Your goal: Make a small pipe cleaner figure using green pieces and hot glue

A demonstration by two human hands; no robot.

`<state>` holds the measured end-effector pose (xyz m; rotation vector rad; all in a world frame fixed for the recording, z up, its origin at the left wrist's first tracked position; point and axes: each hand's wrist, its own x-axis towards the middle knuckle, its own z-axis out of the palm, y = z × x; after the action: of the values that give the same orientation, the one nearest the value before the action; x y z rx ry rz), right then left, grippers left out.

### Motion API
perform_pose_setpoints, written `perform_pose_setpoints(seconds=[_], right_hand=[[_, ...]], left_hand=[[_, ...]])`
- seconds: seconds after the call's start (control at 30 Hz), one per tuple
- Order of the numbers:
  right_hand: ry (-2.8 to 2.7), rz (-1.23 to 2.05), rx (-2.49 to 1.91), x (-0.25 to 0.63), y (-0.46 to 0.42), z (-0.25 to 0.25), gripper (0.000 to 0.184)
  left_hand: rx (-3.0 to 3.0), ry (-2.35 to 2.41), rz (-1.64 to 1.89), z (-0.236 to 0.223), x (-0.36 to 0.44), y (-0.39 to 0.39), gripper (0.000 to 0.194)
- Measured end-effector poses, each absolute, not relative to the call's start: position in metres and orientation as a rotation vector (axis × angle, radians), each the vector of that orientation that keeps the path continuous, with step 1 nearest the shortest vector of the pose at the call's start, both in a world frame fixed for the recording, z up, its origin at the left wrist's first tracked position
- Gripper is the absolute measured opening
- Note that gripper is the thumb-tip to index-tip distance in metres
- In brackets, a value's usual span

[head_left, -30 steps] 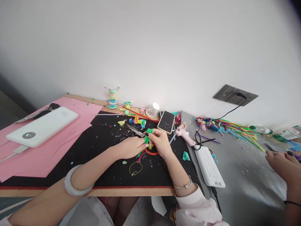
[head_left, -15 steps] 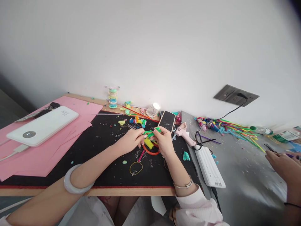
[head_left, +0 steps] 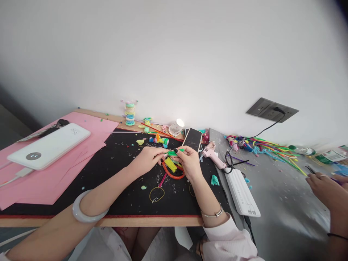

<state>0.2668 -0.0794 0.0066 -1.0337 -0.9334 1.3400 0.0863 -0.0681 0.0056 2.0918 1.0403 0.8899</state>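
A small bunch of green pipe cleaner point(head_left: 176, 153) is stretched between my two hands above the black mat. My right hand point(head_left: 189, 163) pinches it between thumb and forefinger. My left hand point(head_left: 146, 159) has its fingers closed at the bunch's left end; its fingertips are partly hidden. Just below lie yellow pipe cleaner pieces point(head_left: 170, 165) and an orange curved pipe cleaner point(head_left: 173, 175), partly covered by my hands. A magenta piece point(head_left: 162, 180) and a rubber band point(head_left: 157, 195) rest nearer to me on the mat.
A phone point(head_left: 192, 139), a paper cup point(head_left: 176, 127) and a pink glue gun point(head_left: 214, 155) stand behind and right. White power banks lie left point(head_left: 51, 145) and right point(head_left: 241, 192). Pink paper point(head_left: 89, 156) covers the left side. Another person's hand point(head_left: 323, 188) holds scissors at far right.
The green pipe cleaner, looped and spread before, now looks straighter and more bunched. My left hand has shifted slightly left, while my right hand stays nearly in place.
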Motion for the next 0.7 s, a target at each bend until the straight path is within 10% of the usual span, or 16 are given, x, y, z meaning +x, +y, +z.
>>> perform_pose_setpoints(seconds=[0.7], right_hand=[[-1.071, 1.401, -1.213, 0.278, -0.076, 0.007, 0.026]], left_hand=[[2.439, 1.016, 0.755, 0.006, 0.082, -0.066, 0.028]])
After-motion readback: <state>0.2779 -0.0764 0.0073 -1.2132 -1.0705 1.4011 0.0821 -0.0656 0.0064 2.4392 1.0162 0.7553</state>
